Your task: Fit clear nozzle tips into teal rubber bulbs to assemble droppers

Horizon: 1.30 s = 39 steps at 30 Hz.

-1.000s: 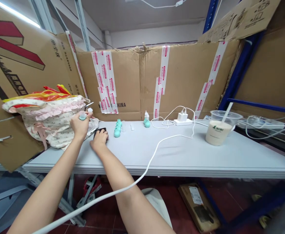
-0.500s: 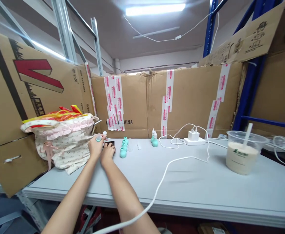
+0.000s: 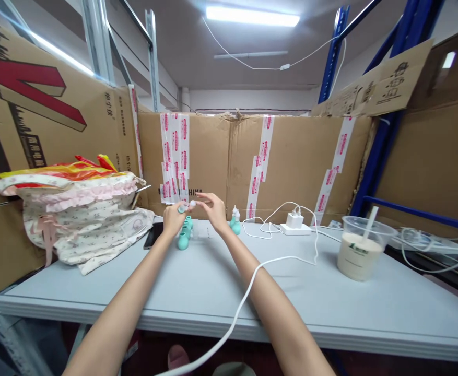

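Note:
My left hand [image 3: 173, 220] is closed around a small teal bottle [image 3: 181, 209] above the far part of the table. From it a whitish, translucent tip [image 3: 192, 204] points to the right. My right hand [image 3: 214, 210] is raised just right of that tip, thumb and forefinger stretched toward it and apart; whether they touch it I cannot tell. Below the hands stands a row of several open teal bottles [image 3: 183, 241]. Small clear pieces [image 3: 202, 233] lie beside the row. Farther right are teal bottles with white pointed tops [image 3: 235, 222].
A dark phone [image 3: 153, 236] lies left of the bottles, by a floral cloth bag [image 3: 83, 224]. A white cable [image 3: 248, 292] crosses the table from a plug adapter [image 3: 294, 220]. A drink cup with a straw [image 3: 360, 256] stands right. Cardboard panels [image 3: 209, 156] wall the back.
My right hand has left the phone and come up to the right of the bottle tip. My left hand has shifted right with the bottle. The view has shifted a little.

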{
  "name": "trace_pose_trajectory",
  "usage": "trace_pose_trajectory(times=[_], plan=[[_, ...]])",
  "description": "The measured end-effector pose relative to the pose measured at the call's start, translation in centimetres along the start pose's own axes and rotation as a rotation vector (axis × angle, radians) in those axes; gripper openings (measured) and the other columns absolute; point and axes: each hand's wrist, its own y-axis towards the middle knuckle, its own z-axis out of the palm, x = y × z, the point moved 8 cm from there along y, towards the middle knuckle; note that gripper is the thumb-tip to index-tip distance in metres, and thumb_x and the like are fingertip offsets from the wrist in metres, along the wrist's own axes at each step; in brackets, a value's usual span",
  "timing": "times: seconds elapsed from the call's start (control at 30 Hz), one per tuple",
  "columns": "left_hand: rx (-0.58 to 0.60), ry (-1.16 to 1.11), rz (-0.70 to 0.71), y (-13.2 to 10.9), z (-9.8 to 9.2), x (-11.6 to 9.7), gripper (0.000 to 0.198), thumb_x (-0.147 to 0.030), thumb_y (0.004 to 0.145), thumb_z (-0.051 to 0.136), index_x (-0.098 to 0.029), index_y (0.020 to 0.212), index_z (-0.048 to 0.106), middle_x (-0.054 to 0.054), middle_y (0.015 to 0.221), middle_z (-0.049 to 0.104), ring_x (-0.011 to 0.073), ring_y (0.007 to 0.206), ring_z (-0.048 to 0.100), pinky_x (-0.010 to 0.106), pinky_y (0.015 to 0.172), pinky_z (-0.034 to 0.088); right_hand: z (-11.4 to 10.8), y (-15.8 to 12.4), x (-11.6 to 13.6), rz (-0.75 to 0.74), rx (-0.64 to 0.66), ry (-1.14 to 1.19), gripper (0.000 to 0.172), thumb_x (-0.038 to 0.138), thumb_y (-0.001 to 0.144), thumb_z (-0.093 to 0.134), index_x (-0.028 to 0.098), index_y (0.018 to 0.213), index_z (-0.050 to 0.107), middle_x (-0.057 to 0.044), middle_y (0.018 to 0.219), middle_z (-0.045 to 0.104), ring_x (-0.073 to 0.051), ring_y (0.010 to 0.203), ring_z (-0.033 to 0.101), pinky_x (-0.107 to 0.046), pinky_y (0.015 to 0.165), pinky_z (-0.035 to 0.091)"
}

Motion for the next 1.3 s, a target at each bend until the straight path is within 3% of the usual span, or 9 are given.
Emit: trace_pose_trajectory(times=[0.17, 0.37, 0.5, 0.8, 0.97, 1.13, 1.3], plan=[[0.123, 0.030, 0.085, -0.6, 2.1, -1.1, 0.023, -0.034, 0.076, 0.050, -0.024, 0.085, 0.067, 0.002, 0.072, 0.068, 0.0167, 0.069, 0.059, 0.022, 0.062, 0.037, 0.0, -1.2, -3.6, 0.168, -0.012, 0.177, 0.014, 0.027, 0.071, 0.058, 0.018, 0.076, 0.068, -0.002, 0.079, 0.068, -0.013, 0.066, 0.062, -0.024, 0.065, 0.050], [0.167, 0.135, 0.206, -0.8, 2.5, -2.1, 0.024, -0.034, 0.079, 0.045, -0.025, 0.086, 0.067, 0.003, 0.081, 0.068, 0.0189, 0.076, 0.060, 0.023, 0.063, 0.035, 0.2, -2.1, -5.8, 0.368, -0.018, 0.341, 0.020, 0.029, 0.063, 0.064, 0.016, 0.078, 0.068, -0.002, 0.069, 0.067, -0.012, 0.056, 0.061, -0.021, 0.049, 0.047], [0.180, 0.190, 0.280, -1.2, 2.7, -2.9, 0.025, -0.032, 0.080, 0.043, -0.024, 0.086, 0.066, 0.004, 0.085, 0.067, 0.0191, 0.079, 0.058, 0.024, 0.065, 0.035, -0.2, -2.6, -7.3, 0.485, -0.043, 0.371, 0.025, 0.032, 0.059, 0.067, 0.014, 0.077, 0.068, -0.005, 0.071, 0.068, -0.010, 0.052, 0.056, -0.017, 0.041, 0.038], [0.224, 0.162, 0.351, -0.7, 3.0, -4.0, 0.022, -0.029, 0.079, 0.045, -0.024, 0.084, 0.066, 0.003, 0.081, 0.067, 0.0186, 0.077, 0.058, 0.024, 0.065, 0.034, -0.2, -3.6, -9.1, 0.666, -0.059, 0.510, 0.033, 0.037, 0.058, 0.068, 0.014, 0.083, 0.067, -0.004, 0.078, 0.066, -0.005, 0.050, 0.049, -0.016, 0.041, 0.031], [0.248, 0.209, 0.157, 0.0, 2.4, -0.2, 0.023, -0.034, 0.076, 0.048, -0.022, 0.078, 0.066, 0.005, 0.076, 0.067, 0.0206, 0.077, 0.059, 0.024, 0.063, 0.034, -1.1, -3.7, -9.5, 0.546, -0.047, 0.147, 0.025, 0.038, 0.068, 0.063, 0.018, 0.081, 0.068, -0.003, 0.080, 0.068, -0.009, 0.056, 0.054, -0.020, 0.050, 0.038], [0.232, 0.236, 0.064, 0.2, 1.5, 3.7, 0.033, -0.047, 0.076, 0.046, -0.021, 0.071, 0.066, 0.005, 0.075, 0.067, 0.0198, 0.072, 0.058, 0.024, 0.061, 0.034, 0.6, -4.3, -9.0, 0.401, 0.187, -0.485, 0.012, 0.034, 0.074, 0.060, 0.028, 0.077, 0.070, 0.002, 0.078, 0.068, -0.015, 0.075, 0.059, -0.024, 0.064, 0.039], [0.233, 0.275, 0.038, 0.3, 1.5, 5.0, 0.038, -0.053, 0.076, 0.044, -0.022, 0.073, 0.068, 0.006, 0.074, 0.067, 0.0200, 0.070, 0.058, 0.024, 0.060, 0.033, 3.5, -3.6, -9.8, 0.309, 0.428, -0.779, 0.011, 0.025, 0.074, 0.061, 0.027, 0.079, 0.071, -0.001, 0.086, 0.068, -0.017, 0.086, 0.057, -0.024, 0.068, 0.036]])
